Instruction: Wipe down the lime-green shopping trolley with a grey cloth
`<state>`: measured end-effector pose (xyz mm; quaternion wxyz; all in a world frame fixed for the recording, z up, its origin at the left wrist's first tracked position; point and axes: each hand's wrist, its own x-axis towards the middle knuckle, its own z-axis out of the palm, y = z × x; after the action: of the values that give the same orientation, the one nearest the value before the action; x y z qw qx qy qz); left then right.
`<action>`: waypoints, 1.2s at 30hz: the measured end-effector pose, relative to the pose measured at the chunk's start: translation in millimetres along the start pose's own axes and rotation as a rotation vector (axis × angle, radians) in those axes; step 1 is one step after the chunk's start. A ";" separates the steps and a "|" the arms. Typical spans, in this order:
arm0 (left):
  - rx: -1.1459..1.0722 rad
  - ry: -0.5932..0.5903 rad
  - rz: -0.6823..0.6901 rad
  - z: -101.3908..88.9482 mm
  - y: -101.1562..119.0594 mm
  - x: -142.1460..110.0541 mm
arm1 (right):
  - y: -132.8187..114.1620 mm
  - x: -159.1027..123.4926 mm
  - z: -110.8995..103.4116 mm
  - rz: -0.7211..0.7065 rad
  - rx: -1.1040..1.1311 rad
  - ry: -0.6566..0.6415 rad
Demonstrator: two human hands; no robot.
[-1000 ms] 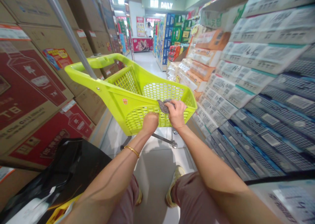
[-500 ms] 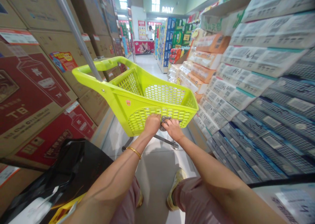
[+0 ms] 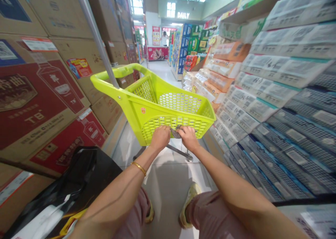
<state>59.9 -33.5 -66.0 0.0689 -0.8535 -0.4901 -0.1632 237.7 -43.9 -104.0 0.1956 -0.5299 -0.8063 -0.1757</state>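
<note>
A small grey cloth [image 3: 176,134] is stretched between my hands in front of the lower side of a lime-green shopping cart [image 3: 131,109]. My left hand [image 3: 160,138] is closed on one end of it, with a gold bracelet on the wrist. On the other end, my right hand [image 3: 188,137] grips with bent fingers. Part of the cloth is hidden by the fingers. The cart stands crosswise before me, its basket side perforated. Whether the cloth touches the basket I cannot tell.
Stacked cartons [image 3: 63,88] line the left side, with a black bag [image 3: 91,172] before them. Wrapped paper packs [image 3: 262,81] and blue-checked packs [image 3: 294,155] rise on the right. A metal pole [image 3: 97,32] stands at the cart's handle. Far down the aisle is a person [image 3: 164,39].
My hands have moved slightly apart, and more of the grey cloth shows between them. The cart and shelves sit a little further right in the view.
</note>
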 end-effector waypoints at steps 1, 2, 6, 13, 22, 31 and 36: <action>0.004 0.006 -0.023 -0.7 -2.1 -1.1 | -1.1 2.4 -2.8 0.002 0.012 0.010; 0.009 0.008 -0.044 -0.6 -4.2 -1.9 | -2.3 5.1 -6.0 0.002 0.022 0.024; 0.030 -0.017 -0.084 4.9 -10.6 -1.9 | -7.8 19.0 -20.7 0.043 0.030 0.146; 0.024 0.058 -0.204 12.4 -12.1 3.0 | -12.0 38.6 -38.1 0.119 0.043 0.402; 0.085 0.069 -0.100 17.2 -13.1 11.9 | -14.0 52.6 -29.2 0.110 -0.041 0.429; 0.029 0.054 -0.032 20.1 -21.0 15.7 | -15.9 29.5 19.1 -0.037 -0.142 0.158; 0.043 0.047 -0.014 15.8 -20.9 14.5 | -15.1 3.7 36.3 -0.205 -0.148 -0.039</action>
<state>52.0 -6.7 -76.7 0.0975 -0.8444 -0.4976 -0.1729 217.8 -28.8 -134.5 0.1213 -0.4610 -0.8447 -0.2435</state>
